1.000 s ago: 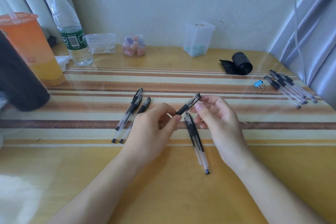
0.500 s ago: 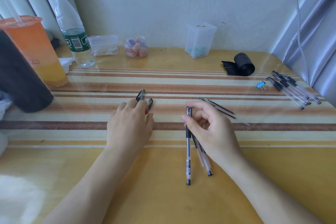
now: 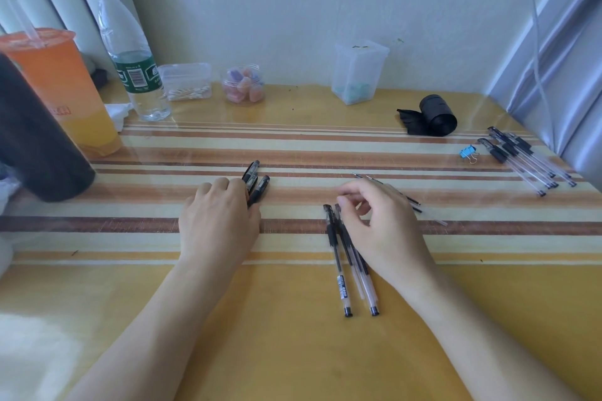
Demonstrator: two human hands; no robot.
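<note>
1. Since half a second ago, the right hand [image 3: 381, 231] has let go of the pen it pinched. That pen now lies flat among the middle pens [image 3: 342, 286], at 6 o'clock on the surface [image 3: 293, 345].
2. Left hand [image 3: 218, 221]: released, fingers straight, lying flat on the left pens [image 3: 260, 187], whose black ends stick out at its 1 o'clock.
3. Middle pens lie side by side, partly under the right hand.
4. Right hand: fingers loosely curled, grasping nothing.
5. Thin refills [image 3: 411, 199] show at its 1 o'clock. A blue binder clip [image 3: 467, 153] and capped pens [image 3: 521, 159] lie at the surface's 2 o'clock.
</note>
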